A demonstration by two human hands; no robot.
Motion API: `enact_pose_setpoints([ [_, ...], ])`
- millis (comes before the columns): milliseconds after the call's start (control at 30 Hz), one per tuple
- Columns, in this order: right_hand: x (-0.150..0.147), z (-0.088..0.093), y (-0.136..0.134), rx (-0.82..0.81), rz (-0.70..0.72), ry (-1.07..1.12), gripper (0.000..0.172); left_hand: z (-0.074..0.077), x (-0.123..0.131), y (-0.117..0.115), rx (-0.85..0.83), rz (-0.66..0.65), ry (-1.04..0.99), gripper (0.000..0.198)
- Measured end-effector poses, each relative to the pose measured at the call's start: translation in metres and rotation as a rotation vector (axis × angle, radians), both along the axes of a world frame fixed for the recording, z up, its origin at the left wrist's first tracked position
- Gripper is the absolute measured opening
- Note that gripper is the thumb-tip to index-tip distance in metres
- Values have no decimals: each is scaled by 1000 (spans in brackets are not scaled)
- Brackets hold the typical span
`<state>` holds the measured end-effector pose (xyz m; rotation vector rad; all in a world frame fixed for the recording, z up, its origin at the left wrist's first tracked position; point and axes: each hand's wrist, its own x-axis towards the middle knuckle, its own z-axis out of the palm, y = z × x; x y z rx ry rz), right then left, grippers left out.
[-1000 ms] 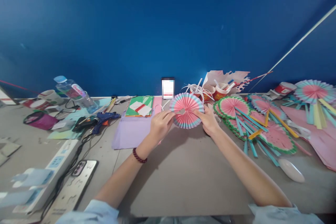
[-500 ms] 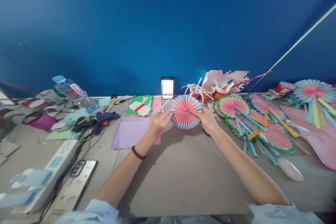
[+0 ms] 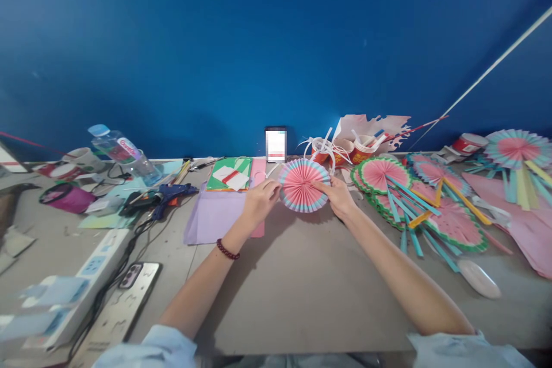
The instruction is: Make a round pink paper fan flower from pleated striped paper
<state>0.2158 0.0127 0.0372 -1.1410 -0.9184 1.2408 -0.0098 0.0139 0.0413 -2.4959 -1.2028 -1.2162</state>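
A round pleated paper fan (image 3: 303,187), pink in the middle with a pale blue rim, is held up over the table between both hands. My left hand (image 3: 262,198) pinches its left edge, fingers closed. On the other side, my right hand (image 3: 338,195) grips the right edge, with the index finger reaching over the pleats towards the centre. Behind the left hand lie purple paper sheets (image 3: 215,215) and a stack of green paper (image 3: 228,168). To the right of my right hand are finished-looking watermelon paper fans (image 3: 383,175) with blue strips.
At the left lie a glue gun (image 3: 172,195), a tilted plastic bottle (image 3: 123,152), a power strip (image 3: 92,276) and a phone (image 3: 138,293). Paper cups (image 3: 342,152) with white strips stand at the back. A computer mouse (image 3: 479,279) sits at the right. A blue wall (image 3: 276,52) rises behind.
Little differs. The fan has dropped very slightly and my left fingers have shifted a little at its edge. A brown shape has come into view at the far left.
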Motion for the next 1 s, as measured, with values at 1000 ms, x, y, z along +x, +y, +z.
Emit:
enact_pose_setpoints([
  [1000,-24,-17,-96,567,318,-1049,12,-25,-12,-79,-420,-121,327,14],
])
